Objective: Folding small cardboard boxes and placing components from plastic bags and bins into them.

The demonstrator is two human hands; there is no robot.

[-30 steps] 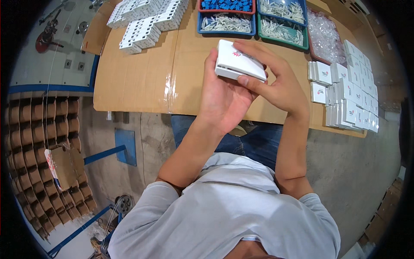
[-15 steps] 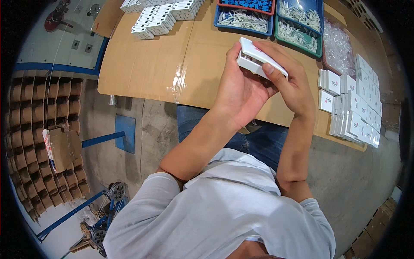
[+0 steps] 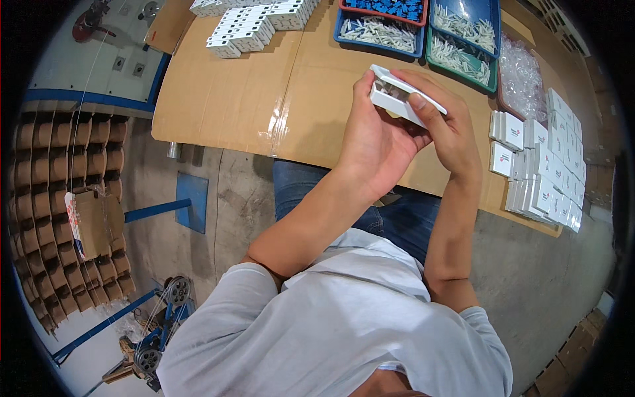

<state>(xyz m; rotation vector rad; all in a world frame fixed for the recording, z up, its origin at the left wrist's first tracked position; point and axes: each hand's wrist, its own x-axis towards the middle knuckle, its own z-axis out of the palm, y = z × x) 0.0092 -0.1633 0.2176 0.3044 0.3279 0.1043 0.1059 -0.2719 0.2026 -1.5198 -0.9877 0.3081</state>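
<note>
White plastic box (image 3: 405,100), small and rectangular with its thin lid standing partly open, held in both hands above the near half of a cardboard-covered table (image 3: 231,106); left hand (image 3: 376,149) cradles the box from below and behind, its fingers curled together around the left end with the thumb up along the side; right hand (image 3: 450,135) closes on the right end, its fingers pressed together on the lid's upper face and the thumb out of sight beneath. Whatever lies inside the box is too small to tell. At the far edge of the table stand a blue tray (image 3: 380,30) of pale small parts, with a red-rimmed tray of blue parts behind it, and a green tray (image 3: 463,59) of similar pale pieces; a clear plastic bag (image 3: 522,76) lies just to the right of the green tray. Rows of white moulded parts (image 3: 248,30) are stacked at the far left of the table, well apart from the hands. To the right, near the table's edge, closed white boxes (image 3: 539,169) are set in close ranks. Below the table the person's blue trousers and grey shirt are seen; at far left, a brown cardboard divider grid (image 3: 63,198) rests on the floor
</note>
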